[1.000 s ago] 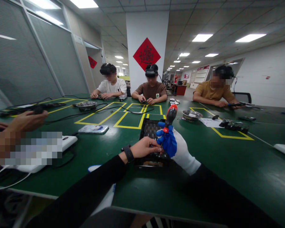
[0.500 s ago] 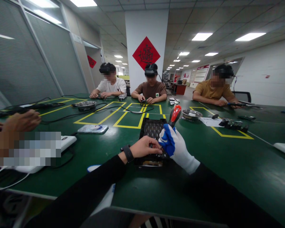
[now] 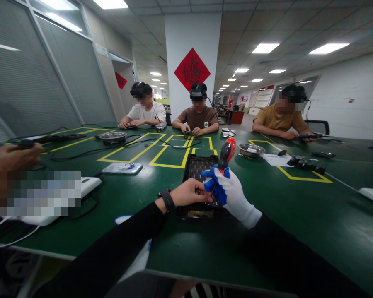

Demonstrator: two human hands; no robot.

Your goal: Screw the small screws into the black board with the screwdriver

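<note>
In front of me a black tray-like case (image 3: 189, 166) lies on the green table, its inside studded with small shapes. My left hand (image 3: 191, 192), bare and with a dark watch at the wrist, is pinched over the case; whatever its fingertips hold is too small to name. My right hand (image 3: 228, 190), in a white and blue glove, is closed around a screwdriver with a red and black handle (image 3: 228, 152). The handle points up and the shaft slants down towards my left fingertips. A brownish piece (image 3: 200, 214) shows at the case's near end.
A phone (image 3: 122, 168) and a white power strip (image 3: 90, 184) lie to the left. Metal bowls (image 3: 112, 137) (image 3: 251, 150) stand farther back. Black clips (image 3: 307, 164) and paper are at the right. Several people sit around the table; one person's hand (image 3: 17, 157) is at the left.
The fingers of my gloved right hand have shifted and spread slightly on the screwdriver, whose handle sits a little farther left. The person's hand at the left has moved left.
</note>
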